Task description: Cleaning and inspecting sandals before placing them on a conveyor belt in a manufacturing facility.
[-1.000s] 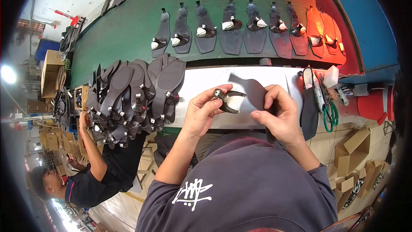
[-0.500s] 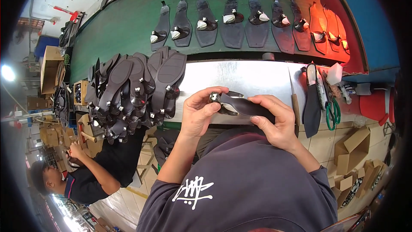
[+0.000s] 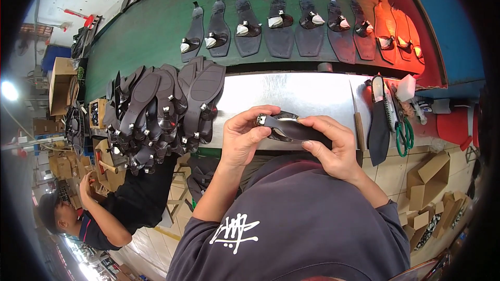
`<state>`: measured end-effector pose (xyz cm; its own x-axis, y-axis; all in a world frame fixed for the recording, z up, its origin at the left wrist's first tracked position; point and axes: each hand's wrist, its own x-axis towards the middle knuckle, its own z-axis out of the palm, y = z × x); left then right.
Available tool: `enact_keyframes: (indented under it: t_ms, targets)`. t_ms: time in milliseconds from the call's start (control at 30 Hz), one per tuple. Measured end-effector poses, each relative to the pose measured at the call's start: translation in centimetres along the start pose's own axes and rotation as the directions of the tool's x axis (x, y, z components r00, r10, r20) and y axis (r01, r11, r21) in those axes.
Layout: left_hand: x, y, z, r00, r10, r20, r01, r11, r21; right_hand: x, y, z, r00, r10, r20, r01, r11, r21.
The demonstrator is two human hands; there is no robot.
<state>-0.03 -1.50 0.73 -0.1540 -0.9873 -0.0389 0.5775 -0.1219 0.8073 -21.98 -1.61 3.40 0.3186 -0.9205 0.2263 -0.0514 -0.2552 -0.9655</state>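
Between my hands, in front of my chest, is a dark sandal sole with a strap (image 3: pixel 292 128). My left hand (image 3: pixel 241 138) pinches its strap end, where a small shiny ornament sits, between thumb and fingers. The other end is gripped by my right hand (image 3: pixel 333 145), thumb on the near side and fingers on the far side. Beyond them lies a bright metal worktop (image 3: pixel 284 87). A pile of dark sandals (image 3: pixel 156 104) with shiny ornaments is heaped left of my left hand.
Sandal soles (image 3: pixel 278 39) with straps stand in a row on a green belt (image 3: pixel 151 26), red-lit at the right. Right of my hand lie a wooden-handled tool (image 3: pixel 359 131), a dark insole (image 3: pixel 378 135) and green-handled scissors (image 3: pixel 403 138). A co-worker (image 3: pixel 104 213) is at the lower left.
The sandal has turned slightly in my hands, which stay in nearly the same place. Along the belt the soles have shifted a little left. The co-worker's hand and forearm have moved.
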Motion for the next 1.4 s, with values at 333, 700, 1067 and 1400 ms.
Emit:
enact_keyframes:
  t_ms: [333, 700, 1067, 1400]
  targets:
    - [-0.2, -0.3, 0.5, 0.998, 0.026, -0.054, -0.026, 1.0, -0.005, 0.1, 0.1, 0.0, 1.0, 0.003, 0.028, -0.005, 0.999, 0.052]
    - [-0.7, -0.4, 0.7, 0.992, 0.119, -0.031, -0.11, 0.972, 0.21, 0.2, -0.8, -0.2, 0.999, -0.017, 0.033, 0.022, 0.987, -0.161]
    - [-1.0, -0.2, -1.0, 0.979, 0.105, 0.172, -0.162, 0.921, 0.355, 0.6, -1.6, -0.9, 0.981, -0.134, 0.138, 0.169, 0.942, -0.288]
    - [-1.2, -0.4, -0.7, 0.991, 0.117, 0.057, -0.13, 0.896, 0.425, 0.3, -1.4, -0.7, 0.979, -0.18, 0.097, 0.202, 0.925, -0.323]
